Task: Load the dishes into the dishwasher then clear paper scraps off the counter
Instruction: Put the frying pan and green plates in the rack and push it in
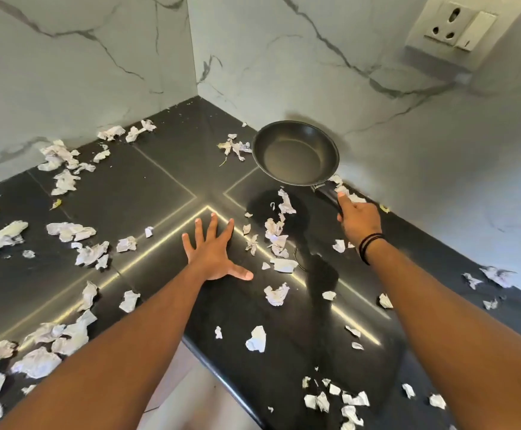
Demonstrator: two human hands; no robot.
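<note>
We see right hand (pixel 358 220) gripping the frying pan (pixel 296 152) handle; left hand (pixel 214 251) flat, fingers spread on dark surface (pixel 166 169); paper scraps (pixel 276 234) scattered around.

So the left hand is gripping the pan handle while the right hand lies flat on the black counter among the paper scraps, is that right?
Not quite: the hands are swapped. In the head view the right hand grips the handle of the pan, and the left hand lies flat, fingers spread, on the black counter among the paper scraps.
</note>
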